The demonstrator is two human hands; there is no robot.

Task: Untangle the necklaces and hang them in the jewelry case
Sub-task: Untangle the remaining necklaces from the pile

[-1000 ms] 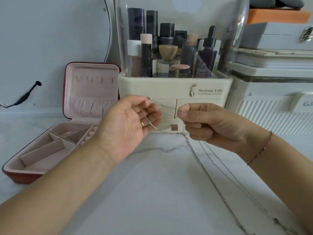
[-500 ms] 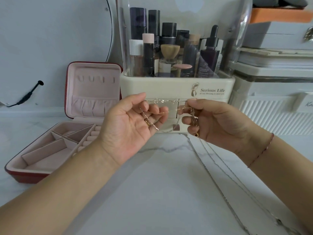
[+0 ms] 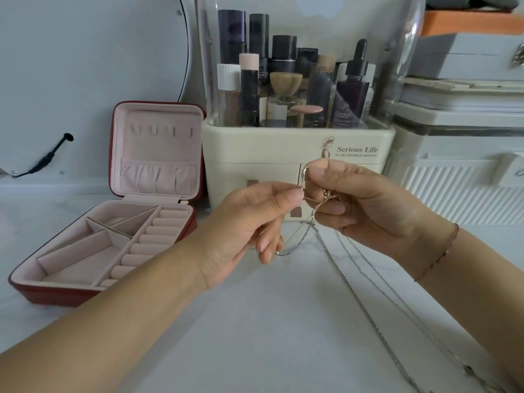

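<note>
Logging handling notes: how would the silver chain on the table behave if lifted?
Probably limp: the silver chain hangs below the right hand and trails slack over the table. Likely light, given thin links; apt to snag the gold chain.

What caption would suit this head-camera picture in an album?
A person's left hand and right hand pinch the tangled necklaces above the white counter, beside the open red jewelry case.
</note>
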